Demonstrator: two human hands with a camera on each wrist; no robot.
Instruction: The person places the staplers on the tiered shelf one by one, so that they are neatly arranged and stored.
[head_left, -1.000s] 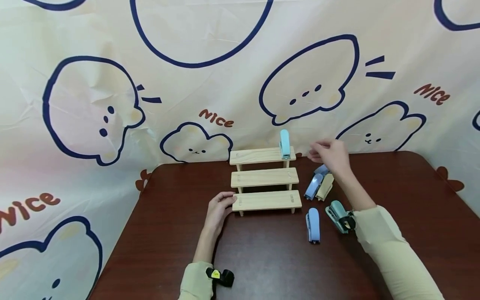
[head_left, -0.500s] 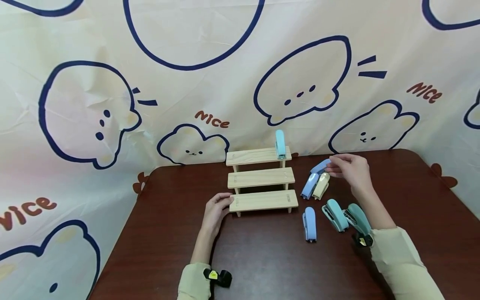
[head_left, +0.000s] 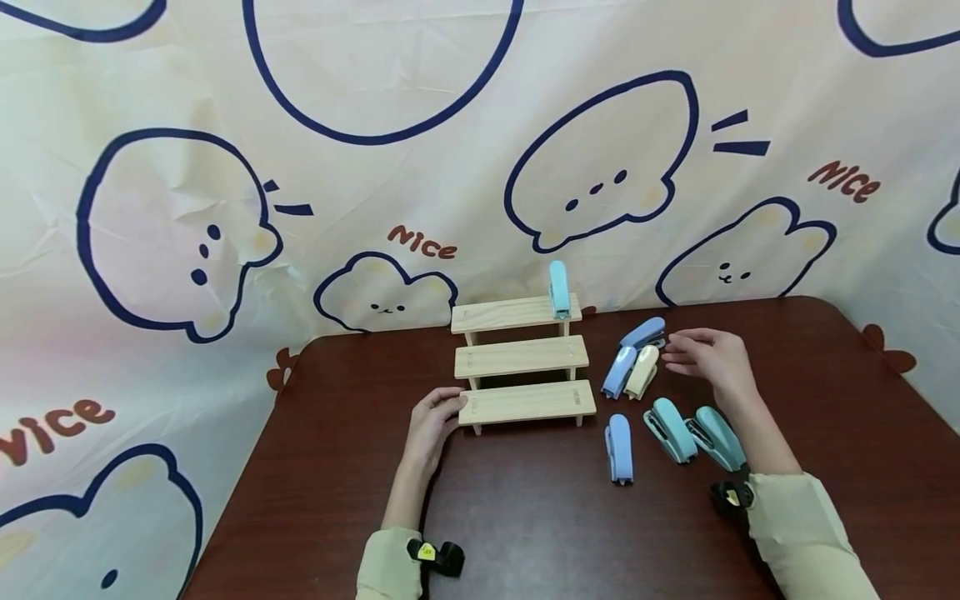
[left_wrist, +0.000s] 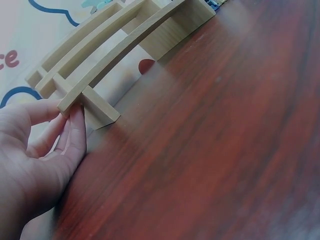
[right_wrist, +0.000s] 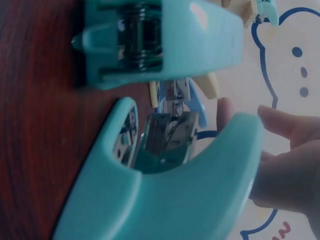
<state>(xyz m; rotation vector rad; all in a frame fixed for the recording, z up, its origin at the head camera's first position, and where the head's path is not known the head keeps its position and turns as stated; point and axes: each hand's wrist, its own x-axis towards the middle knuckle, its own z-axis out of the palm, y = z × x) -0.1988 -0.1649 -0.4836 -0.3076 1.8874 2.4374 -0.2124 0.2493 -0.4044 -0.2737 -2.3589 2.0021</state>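
Head view showed the left hand (head_left: 431, 421) pinching the left end of the lowest board of a three-step wooden rack (head_left: 517, 357), which stood toward the far edge of the tabletop (head_left: 525, 525). The right hand (head_left: 716, 358) was free of any load, its fingers loosely bent beside a blue stapler (head_left: 642, 332) that lay askew nearest the far edge, right of the rack. Whether the fingertips touched it could not be told, since two teal staplers, one (head_left: 671, 431) beside the other (head_left: 717, 438), blocked much of the right wrist view. In front of the blue stapler lay a periwinkle stapler (head_left: 619, 372) and a cream stapler (head_left: 642, 372); another, a sky-blue stapler (head_left: 619, 450), lay closer to the near edge, and an aqua stapler (head_left: 558, 289) sat at the right end of the top board. By its look, the blue stapler would have been fairly light, with a stiff, smooth shell rather apt to slip, and sturdy rather than fragile. Its hinged halves might have swung if only one was lifted, so the best hold seemed thumb and fingers across both halves, around the middle of the body.
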